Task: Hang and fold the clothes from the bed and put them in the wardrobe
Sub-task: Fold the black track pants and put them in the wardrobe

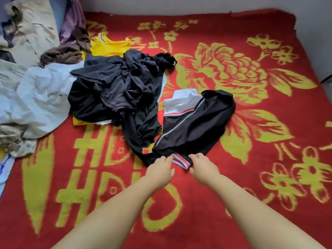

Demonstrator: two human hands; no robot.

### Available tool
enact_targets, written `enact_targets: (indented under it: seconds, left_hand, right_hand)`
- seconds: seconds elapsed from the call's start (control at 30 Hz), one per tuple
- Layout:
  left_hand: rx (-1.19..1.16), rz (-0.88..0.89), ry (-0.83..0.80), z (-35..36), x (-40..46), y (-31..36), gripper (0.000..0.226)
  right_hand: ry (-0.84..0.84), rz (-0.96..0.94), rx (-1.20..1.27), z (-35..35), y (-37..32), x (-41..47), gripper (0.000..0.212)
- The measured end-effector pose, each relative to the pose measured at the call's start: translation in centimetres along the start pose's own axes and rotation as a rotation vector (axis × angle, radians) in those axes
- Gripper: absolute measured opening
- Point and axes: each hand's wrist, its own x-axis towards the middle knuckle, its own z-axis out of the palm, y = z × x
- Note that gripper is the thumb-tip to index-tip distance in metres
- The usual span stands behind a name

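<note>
head view looks down on a bed covered by a red blanket [251, 177] with yellow flowers and letters. both bare forearms reach forward to a black garment [195, 126] with grey piping, a white panel and a red stripe, which lies spread on the blanket near the middle. the left hand [159, 169] and the right hand [202, 167] sit at the garment's near edge, on either side of a red, white and grey striped band [180, 160]. the left fingers curl onto the dark cloth just left of the band and seem to pinch it; the right fingers curl down over the band's right end, gripping the fabric there. just to the left, touching the garment, lies a heap of dark clothes [116, 90], with a yellow shirt [109, 46] showing behind and under it. further left are crumpled white cloth [41, 97], a brown piece [62, 54], beige patterned bedding [30, 29] and purple fabric [71, 18] by the wall.
</note>
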Motion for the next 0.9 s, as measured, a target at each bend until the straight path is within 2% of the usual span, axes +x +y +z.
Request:
enact_targets:
  seconds: [0.13, 0.23, 0.27, 0.33, 0.4, 0.47, 0.53, 0.6, 0.67, 0.73, 0.8, 0.9]
  left_hand:
    - [0.175, 0.001, 0.169, 1.1, 8.2, -0.6, 0.067]
    - [0.191, -0.093, 0.142, 2.4, 12.2, -1.7, 0.075]
    - [0.167, -0.111, 0.123, 2.8, 13.1, -1.9, 0.071]
    - [0.136, -0.093, 0.166, 2.6, 13.9, -1.9, 0.045]
    - [0.003, -0.089, 0.219, 1.8, 14.0, -1.6, 0.023]
    - [-0.238, -0.106, 0.209, 1.5, 13.0, -1.3, 0.012]
    - [-0.454, -0.126, 0.193, 1.7, 10.9, -0.9, 0.012]
    - [-0.595, -0.169, 0.178, 2.3, 8.0, -0.7, 0.011]
    - [-0.655, -0.217, 0.171, 2.9, 5.0, -0.8, 0.011]
    - [-0.694, -0.249, 0.185, 2.7, 1.8, -1.3, 0.018]
    - [-0.732, -0.285, 0.184, 1.9, -0.9, -2.0, 0.015]
    - [-0.712, -0.287, 0.192, -0.2, -4.2, -2.9, 0.013]
  right_hand:
    - [-0.043, -0.064, -0.033, 2.5, 1.4, 6.0, 0.057]
    - [-0.042, -0.098, -0.064, 5.8, 3.0, 7.5, 0.054]
    - [0.001, -0.111, -0.055, 6.7, 3.6, 7.7, 0.048]
    - [0.163, -0.156, 0.027, 7.5, 4.5, 8.3, 0.028]
    - [0.233, -0.185, 0.123, 7.3, 5.1, 8.6, 0.016]
    - [0.164, -0.171, 0.202, 6.7, 4.9, 8.2, 0.014]
    - [0.050, -0.086, 0.312, 6.0, 4.5, 7.1, 0.013]
    - [0.020, -0.002, 0.416, 5.3, 4.1, 5.6, 0.007]
    - [-0.020, 0.023, 0.460, 4.6, 3.5, 3.9, 0.005]
    - [-0.068, -0.004, 0.488, 3.8, 2.3, 1.6, 0.013]
    - [-0.125, -0.057, 0.511, 2.8, 0.9, -1.0, 0.024]
    - [-0.185, -0.171, 0.486, 1.1, -1.1, -4.3, 0.029]
